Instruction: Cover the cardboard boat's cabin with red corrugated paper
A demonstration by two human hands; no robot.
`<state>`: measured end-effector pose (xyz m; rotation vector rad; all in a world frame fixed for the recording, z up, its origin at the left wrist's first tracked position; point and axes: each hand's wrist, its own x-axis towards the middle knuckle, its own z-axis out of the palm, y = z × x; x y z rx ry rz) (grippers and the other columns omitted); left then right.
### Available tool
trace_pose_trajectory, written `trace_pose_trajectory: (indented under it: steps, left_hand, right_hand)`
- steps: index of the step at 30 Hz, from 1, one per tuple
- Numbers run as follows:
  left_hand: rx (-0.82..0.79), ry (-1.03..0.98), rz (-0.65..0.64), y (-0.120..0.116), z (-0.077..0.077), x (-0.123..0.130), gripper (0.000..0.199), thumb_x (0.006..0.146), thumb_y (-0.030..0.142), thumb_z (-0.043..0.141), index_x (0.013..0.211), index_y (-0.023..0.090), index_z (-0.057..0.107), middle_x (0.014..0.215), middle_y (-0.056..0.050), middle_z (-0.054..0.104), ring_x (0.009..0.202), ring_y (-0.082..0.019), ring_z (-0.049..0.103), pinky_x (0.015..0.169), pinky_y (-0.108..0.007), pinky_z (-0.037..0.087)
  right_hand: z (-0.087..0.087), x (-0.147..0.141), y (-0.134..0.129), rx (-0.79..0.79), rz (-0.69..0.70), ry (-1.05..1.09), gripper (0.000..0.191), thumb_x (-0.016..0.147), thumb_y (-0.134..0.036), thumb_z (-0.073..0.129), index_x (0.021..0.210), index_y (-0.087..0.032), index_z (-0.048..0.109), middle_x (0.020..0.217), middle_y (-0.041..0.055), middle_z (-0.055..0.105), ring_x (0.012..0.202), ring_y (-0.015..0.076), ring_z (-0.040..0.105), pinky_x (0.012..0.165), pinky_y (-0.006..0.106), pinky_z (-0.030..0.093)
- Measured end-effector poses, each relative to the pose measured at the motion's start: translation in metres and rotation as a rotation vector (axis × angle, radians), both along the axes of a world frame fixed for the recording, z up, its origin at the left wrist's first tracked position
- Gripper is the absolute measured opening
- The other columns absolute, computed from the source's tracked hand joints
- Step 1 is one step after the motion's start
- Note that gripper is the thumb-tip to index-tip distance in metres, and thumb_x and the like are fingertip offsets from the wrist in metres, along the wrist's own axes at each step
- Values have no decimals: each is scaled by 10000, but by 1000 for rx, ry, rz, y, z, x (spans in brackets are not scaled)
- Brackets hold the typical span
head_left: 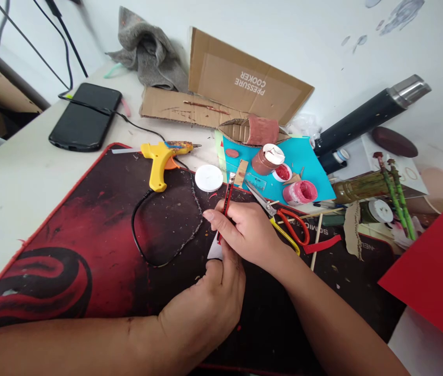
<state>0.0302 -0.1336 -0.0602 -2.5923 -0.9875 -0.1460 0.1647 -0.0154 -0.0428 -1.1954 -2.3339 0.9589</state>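
My right hand (247, 230) is closed around a red and black pencil (228, 196), which stands nearly upright with its silver-white end on top. Just below it, my left hand (209, 297) is closed on a small white piece (215, 249), mostly covered by the fingers. Both hands touch each other over the dark mat (111, 271). The pencil's lower tip is hidden. Beyond the hands lies a round white lid (208, 178). Scissors (270, 209) with red and yellow handles rest just right of my right hand.
A yellow glue gun (160, 162) and its looping cable lie left of the hands. A phone (85, 117) is at the back left. Open paint jars (300, 192) stand on blue paper (323, 177). Cardboard (244, 78) leans on the wall; red card (436, 277) is at right.
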Motion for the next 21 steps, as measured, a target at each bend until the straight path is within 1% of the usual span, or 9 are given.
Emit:
trace_pose_trajectory:
  steps: [7,12,18,21]
  left_hand:
    - [-15,-17,-19,-2,1,-1,460,975,300,590,1235,14,838,1247,-264,834,1198,-408,777,755,-394,458]
    - [-9,-21,-14,-2,1,0,474,983,266,549,1266,12,831,1287,-275,822,1217,-405,771,756,-402,449]
    - [-15,-26,-15,0,2,0,454,980,265,546,1216,21,848,1204,-253,846,1189,-399,784,750,-393,453]
    - [-19,-18,-9,-1,2,0,454,980,283,564,1230,32,848,1207,-246,848,1190,-392,786,766,-391,470]
  right_hand:
    - [-2,1,1,0,-14,-1,549,1175,-581,493,796,-218,655,777,36,775,736,179,736,721,302,478]
    - [-1,2,1,-13,-24,22,544,1179,-577,490,808,-221,668,785,31,778,741,174,738,725,299,481]
    - [-1,2,0,-19,-9,15,568,1178,-595,465,797,-216,648,780,38,780,730,175,738,711,304,469]
    - [-1,1,0,-26,-11,11,562,1176,-595,470,796,-219,645,771,32,772,718,171,726,702,303,463]
